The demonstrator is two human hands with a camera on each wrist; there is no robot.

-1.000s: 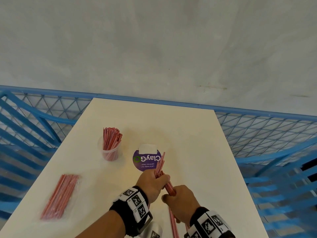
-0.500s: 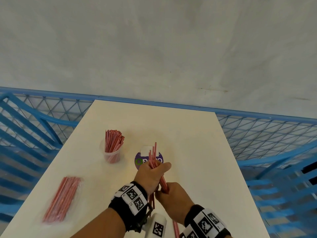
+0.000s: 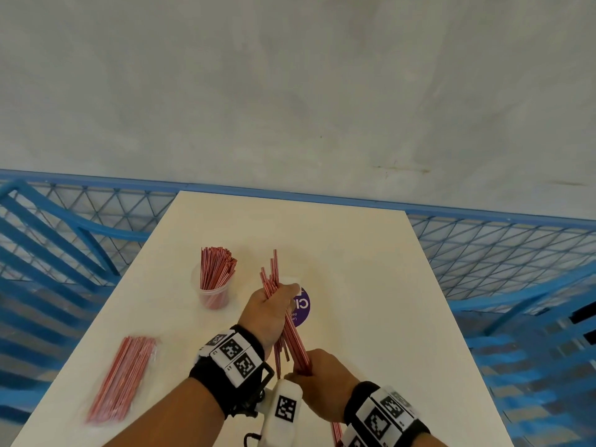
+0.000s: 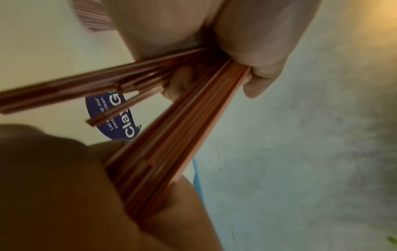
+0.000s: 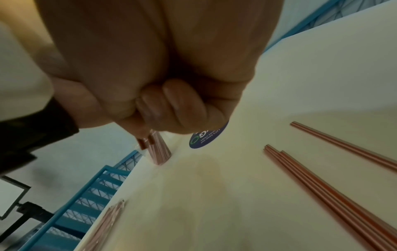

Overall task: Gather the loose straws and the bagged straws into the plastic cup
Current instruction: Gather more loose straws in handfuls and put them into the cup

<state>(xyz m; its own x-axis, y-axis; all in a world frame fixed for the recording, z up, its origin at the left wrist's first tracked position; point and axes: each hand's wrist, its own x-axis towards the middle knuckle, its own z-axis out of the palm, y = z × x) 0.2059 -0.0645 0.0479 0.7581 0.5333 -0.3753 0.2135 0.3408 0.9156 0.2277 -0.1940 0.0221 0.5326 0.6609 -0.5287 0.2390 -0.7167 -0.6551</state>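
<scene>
A clear plastic cup (image 3: 213, 293) stands left of centre on the table, holding several red straws upright. My left hand (image 3: 270, 306) grips a bundle of loose red straws (image 3: 292, 337) near its upper end; the tips fan out above my fingers. My right hand (image 3: 322, 380) grips the bundle's lower end. In the left wrist view the straws (image 4: 182, 129) run from my left fingers (image 4: 260, 71) down into my right hand (image 4: 53, 186). A bag of straws (image 3: 124, 379) lies flat near the table's left edge. More loose straws (image 5: 322, 186) lie on the table under my right wrist.
A round purple sticker (image 3: 302, 307) is on the white table (image 3: 371, 285) just behind my left hand. Blue metal mesh railing (image 3: 500, 246) surrounds the table on the left, back and right. A grey wall rises behind it.
The bundle has lifted and swung its tips to the left, toward the cup. My left hand slid up the straws while my right hand kept hold of the lower end.
</scene>
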